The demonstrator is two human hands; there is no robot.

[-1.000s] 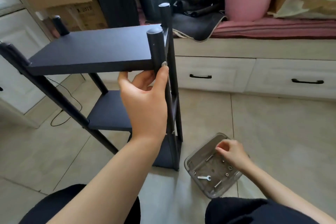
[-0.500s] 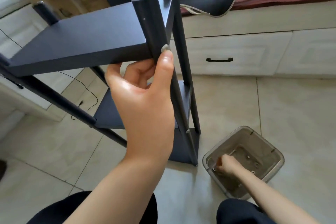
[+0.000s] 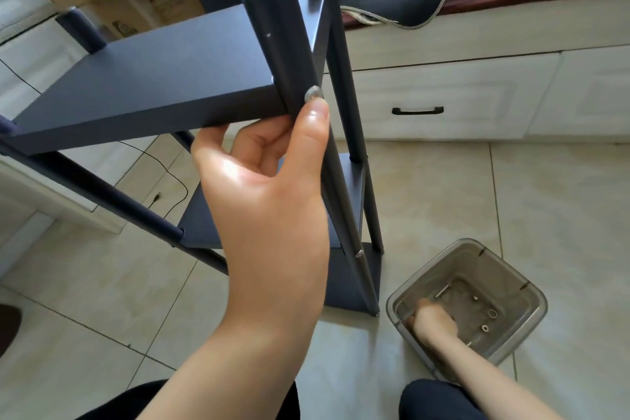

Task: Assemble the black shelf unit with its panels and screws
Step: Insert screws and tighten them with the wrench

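**Shelf build: left hand on the post, right hand in the parts tub**

While the shelf [image 3: 146,85] stands on the tile, my left hand [image 3: 269,211] is curled around its near post [image 3: 289,54], thumb tip pressed just under a silver screw [image 3: 313,93] where the top panel meets the post. Lower panels sit below that hand. Down to the right, my right hand [image 3: 431,319] is inside the clear tub [image 3: 531,310], beside loose washers [image 3: 491,313]. Fingers look bunched, but I can't tell if they've got anything.
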